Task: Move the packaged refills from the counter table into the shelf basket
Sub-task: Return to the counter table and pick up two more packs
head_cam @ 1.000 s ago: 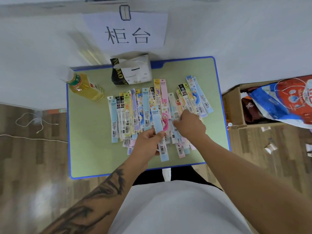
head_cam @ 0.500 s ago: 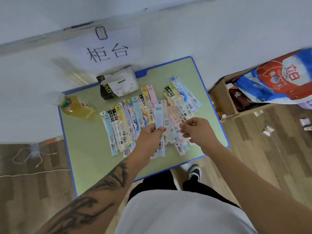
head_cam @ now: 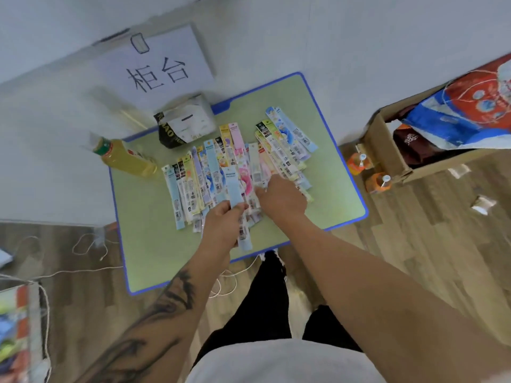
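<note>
Refills (head_cam: 210, 172): long flat packets lay fanned across the middle of the counter table (head_cam: 326, 189); overlapping, so no exact count could be made, roughly two dozen or more.
Held packet (head_cam: 235, 189): one pale blue refill, upright, at the 6 o'clock edge of the fan.
Left hand (head_cam: 221, 225): one; fingers and thumb pinched the pale blue packet at its middle.
Right hand (head_cam: 282, 197): one; lay knuckles-up on the fan at 5 o'clock, fingertips on the packets; whether it gripped any could not be told.
Bottle (head_cam: 124, 158): one, yellow drink, lying on its side at the table's 10 o'clock.
Bag (head_cam: 185, 125): one, black and white, at 12 o'clock.
Paper sign (head_cam: 154, 70): one, on the wall at 11 o'clock.
Cardboard box (head_cam: 392, 150): one, on the floor at 3 o'clock.
Orange bottles (head_cam: 378, 182): two, between table and box.
</note>
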A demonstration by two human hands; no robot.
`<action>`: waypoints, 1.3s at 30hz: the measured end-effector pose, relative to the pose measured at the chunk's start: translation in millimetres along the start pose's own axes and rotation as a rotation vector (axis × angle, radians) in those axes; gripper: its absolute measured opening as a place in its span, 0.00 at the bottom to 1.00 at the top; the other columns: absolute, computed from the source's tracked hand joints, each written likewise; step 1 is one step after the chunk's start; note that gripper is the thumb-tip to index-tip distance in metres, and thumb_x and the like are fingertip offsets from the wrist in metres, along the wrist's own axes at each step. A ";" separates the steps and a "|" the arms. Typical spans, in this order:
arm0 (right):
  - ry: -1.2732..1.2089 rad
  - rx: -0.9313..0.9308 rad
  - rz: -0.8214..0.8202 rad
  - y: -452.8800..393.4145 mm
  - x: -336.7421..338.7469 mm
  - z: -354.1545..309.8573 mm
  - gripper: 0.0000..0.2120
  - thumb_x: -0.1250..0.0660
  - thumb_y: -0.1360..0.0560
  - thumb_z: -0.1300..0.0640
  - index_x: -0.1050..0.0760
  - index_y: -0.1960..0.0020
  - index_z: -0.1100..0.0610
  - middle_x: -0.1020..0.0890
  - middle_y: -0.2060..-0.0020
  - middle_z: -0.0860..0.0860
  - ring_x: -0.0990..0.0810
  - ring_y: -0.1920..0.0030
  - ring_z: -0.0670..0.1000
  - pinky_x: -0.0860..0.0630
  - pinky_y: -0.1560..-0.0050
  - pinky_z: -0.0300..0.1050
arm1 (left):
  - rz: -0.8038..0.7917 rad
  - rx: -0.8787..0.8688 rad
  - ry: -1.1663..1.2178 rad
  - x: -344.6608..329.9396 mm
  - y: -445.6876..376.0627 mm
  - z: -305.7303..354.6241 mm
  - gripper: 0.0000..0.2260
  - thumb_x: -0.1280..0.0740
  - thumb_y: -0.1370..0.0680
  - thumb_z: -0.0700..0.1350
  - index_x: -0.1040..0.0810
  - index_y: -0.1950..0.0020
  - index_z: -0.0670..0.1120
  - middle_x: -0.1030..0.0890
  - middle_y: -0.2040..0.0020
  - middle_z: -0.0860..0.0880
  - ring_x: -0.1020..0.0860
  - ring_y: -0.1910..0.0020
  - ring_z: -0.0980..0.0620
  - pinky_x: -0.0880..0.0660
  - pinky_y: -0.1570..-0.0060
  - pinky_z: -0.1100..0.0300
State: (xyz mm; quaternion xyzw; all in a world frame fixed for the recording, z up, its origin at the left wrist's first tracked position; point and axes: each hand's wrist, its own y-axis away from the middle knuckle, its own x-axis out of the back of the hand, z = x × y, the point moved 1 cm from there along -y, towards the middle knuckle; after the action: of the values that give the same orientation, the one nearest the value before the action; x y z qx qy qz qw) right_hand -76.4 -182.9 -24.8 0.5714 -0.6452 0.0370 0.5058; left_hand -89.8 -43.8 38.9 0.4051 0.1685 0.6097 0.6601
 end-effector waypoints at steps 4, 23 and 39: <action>0.092 -0.059 0.009 -14.7 -9.4 -20.2 0.16 0.37 0.18 0.45 0.26 0.37 0.56 0.21 0.41 0.56 0.21 0.40 0.61 0.27 0.46 0.54 | 0.005 -0.002 0.029 15.0 -10.9 3.6 0.06 0.34 0.16 0.48 0.18 0.47 0.49 0.20 0.51 0.43 0.23 0.52 0.45 0.25 0.52 0.48; -1.172 -0.104 0.076 148.7 146.2 103.8 0.07 0.28 0.21 0.61 0.19 0.44 0.62 0.13 0.56 0.56 0.18 0.63 0.50 0.25 0.66 0.41 | -0.397 -0.203 -0.029 -121.9 80.4 40.7 0.08 0.33 0.17 0.45 0.16 0.53 0.50 0.20 0.66 0.51 0.23 0.66 0.47 0.24 0.59 0.51; -1.560 -0.238 0.703 350.4 256.2 412.0 0.04 0.28 0.21 0.58 0.20 0.53 0.58 0.15 0.58 0.58 0.18 0.60 0.54 0.22 0.60 0.47 | -0.855 -0.491 -0.450 -430.4 328.5 -20.9 0.08 0.33 0.17 0.48 0.14 0.51 0.51 0.19 0.63 0.55 0.22 0.63 0.55 0.23 0.57 0.56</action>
State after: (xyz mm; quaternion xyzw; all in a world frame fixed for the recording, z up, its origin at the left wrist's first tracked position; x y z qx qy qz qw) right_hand -557.2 -499.4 139.0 0.1438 -0.9471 -0.2794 -0.0660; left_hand -410.3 -465.6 152.3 0.2549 0.0254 0.2061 0.9444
